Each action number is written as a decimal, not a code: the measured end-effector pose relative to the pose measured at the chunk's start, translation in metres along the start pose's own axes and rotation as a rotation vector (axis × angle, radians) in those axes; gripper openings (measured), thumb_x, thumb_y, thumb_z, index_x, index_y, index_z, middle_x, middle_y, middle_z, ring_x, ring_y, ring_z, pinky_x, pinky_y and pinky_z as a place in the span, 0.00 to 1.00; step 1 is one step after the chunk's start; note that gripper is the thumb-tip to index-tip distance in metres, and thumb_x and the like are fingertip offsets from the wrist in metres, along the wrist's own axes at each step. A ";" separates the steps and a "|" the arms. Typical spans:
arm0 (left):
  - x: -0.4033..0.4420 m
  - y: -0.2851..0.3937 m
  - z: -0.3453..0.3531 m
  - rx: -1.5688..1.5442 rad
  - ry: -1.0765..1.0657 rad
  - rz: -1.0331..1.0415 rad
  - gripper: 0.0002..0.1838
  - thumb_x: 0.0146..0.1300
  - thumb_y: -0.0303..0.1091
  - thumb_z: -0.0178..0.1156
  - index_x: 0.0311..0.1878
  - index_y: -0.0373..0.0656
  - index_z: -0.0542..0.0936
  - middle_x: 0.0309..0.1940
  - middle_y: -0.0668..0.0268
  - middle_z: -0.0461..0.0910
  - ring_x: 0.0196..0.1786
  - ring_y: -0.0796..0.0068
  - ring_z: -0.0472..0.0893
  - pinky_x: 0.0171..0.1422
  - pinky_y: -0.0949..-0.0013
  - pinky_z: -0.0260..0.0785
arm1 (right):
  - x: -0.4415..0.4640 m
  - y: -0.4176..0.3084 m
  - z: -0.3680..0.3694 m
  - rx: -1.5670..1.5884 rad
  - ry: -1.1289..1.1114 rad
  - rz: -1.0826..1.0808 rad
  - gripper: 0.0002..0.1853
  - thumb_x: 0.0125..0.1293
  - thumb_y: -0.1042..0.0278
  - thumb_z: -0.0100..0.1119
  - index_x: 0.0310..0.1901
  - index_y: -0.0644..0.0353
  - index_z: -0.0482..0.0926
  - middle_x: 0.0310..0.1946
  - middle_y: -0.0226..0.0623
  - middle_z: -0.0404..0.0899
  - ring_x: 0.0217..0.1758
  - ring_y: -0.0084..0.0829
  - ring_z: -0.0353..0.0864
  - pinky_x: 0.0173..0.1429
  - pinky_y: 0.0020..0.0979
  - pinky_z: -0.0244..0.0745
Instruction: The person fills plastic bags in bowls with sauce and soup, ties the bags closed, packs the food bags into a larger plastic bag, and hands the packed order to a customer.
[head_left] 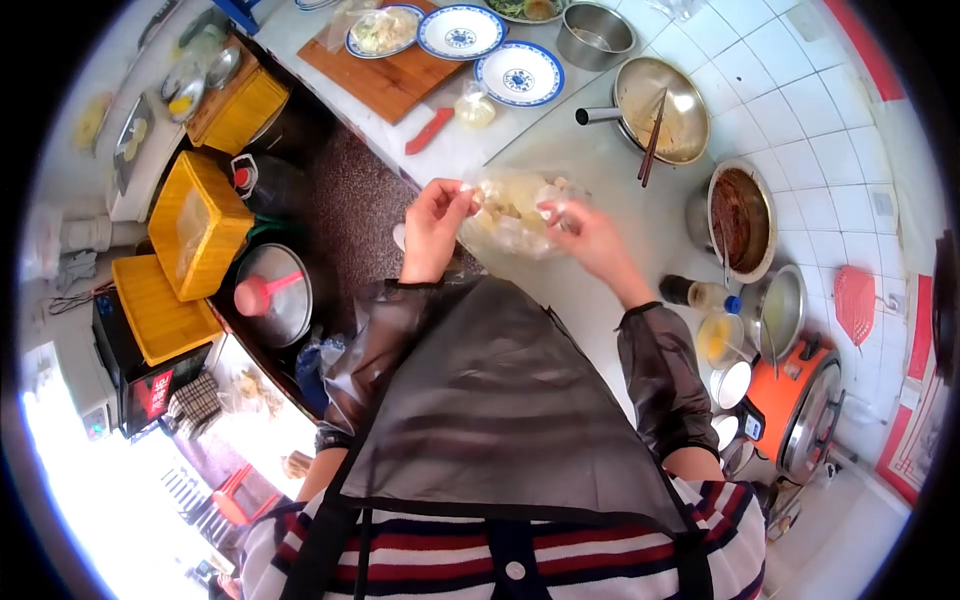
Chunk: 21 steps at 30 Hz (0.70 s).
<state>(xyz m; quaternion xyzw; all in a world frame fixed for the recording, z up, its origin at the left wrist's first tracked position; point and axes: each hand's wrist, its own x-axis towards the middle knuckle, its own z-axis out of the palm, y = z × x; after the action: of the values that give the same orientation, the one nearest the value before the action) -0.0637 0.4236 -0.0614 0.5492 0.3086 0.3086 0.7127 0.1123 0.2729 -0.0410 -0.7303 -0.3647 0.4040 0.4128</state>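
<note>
A clear plastic bag (515,222) with pale yellowish pieces in it lies on the counter in front of me. My left hand (436,225) pinches the bag's left edge between thumb and fingers. At the opposite edge, my right hand (590,240) also has its fingertips closed on the plastic. The bag's mouth seems to be spread between the two hands. What exactly the pieces are, I cannot make out. Just beyond the bag lie a small tied bag of something pale (474,108) and a knife with a red handle (430,131).
Blue-rimmed plates (519,73) and a wooden cutting board (385,85) are at the back. A wok (690,110) with chopsticks, a pot of dark red sauce (757,225), a bottle (700,293) and an orange cooker (785,405) line the right. Yellow crates (195,225) stand left.
</note>
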 end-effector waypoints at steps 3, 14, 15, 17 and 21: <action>-0.004 0.003 0.002 -0.022 0.006 -0.022 0.05 0.65 0.26 0.55 0.38 0.33 0.74 0.30 0.68 0.77 0.36 0.82 0.76 0.44 0.79 0.68 | -0.006 0.021 0.027 -0.710 0.043 -0.374 0.17 0.52 0.69 0.63 0.46 0.56 0.78 0.42 0.36 0.74 0.43 0.34 0.73 0.47 0.34 0.71; -0.010 0.004 -0.016 0.034 0.000 -0.075 0.06 0.65 0.28 0.56 0.41 0.35 0.74 0.30 0.70 0.77 0.35 0.83 0.76 0.43 0.79 0.68 | 0.020 0.049 0.012 -0.867 0.062 -0.311 0.16 0.47 0.70 0.68 0.42 0.55 0.81 0.52 0.36 0.73 0.54 0.41 0.71 0.53 0.38 0.71; -0.009 0.001 -0.017 0.029 -0.010 -0.080 0.06 0.65 0.27 0.56 0.41 0.35 0.74 0.30 0.69 0.77 0.35 0.84 0.76 0.43 0.79 0.68 | 0.016 0.047 0.010 -0.869 0.047 -0.269 0.16 0.47 0.70 0.68 0.42 0.55 0.81 0.52 0.36 0.73 0.54 0.41 0.71 0.53 0.38 0.71; -0.012 0.001 -0.018 0.029 -0.013 -0.097 0.06 0.65 0.27 0.56 0.41 0.35 0.75 0.29 0.69 0.77 0.35 0.84 0.76 0.43 0.79 0.68 | 0.015 0.045 0.008 -0.752 0.046 -0.342 0.17 0.48 0.67 0.68 0.43 0.54 0.81 0.53 0.35 0.72 0.54 0.40 0.71 0.53 0.36 0.70; -0.017 0.001 -0.017 -0.017 -0.016 -0.126 0.05 0.65 0.27 0.55 0.40 0.36 0.74 0.29 0.70 0.76 0.33 0.84 0.75 0.42 0.80 0.67 | 0.012 0.052 -0.002 -0.381 0.102 -0.353 0.16 0.52 0.67 0.67 0.44 0.54 0.81 0.46 0.31 0.77 0.43 0.31 0.76 0.46 0.30 0.72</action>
<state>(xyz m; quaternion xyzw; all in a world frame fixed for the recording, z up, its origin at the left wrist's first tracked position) -0.0879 0.4208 -0.0621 0.5249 0.3341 0.2613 0.7379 0.1299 0.2624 -0.0907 -0.7394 -0.5346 0.2127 0.3497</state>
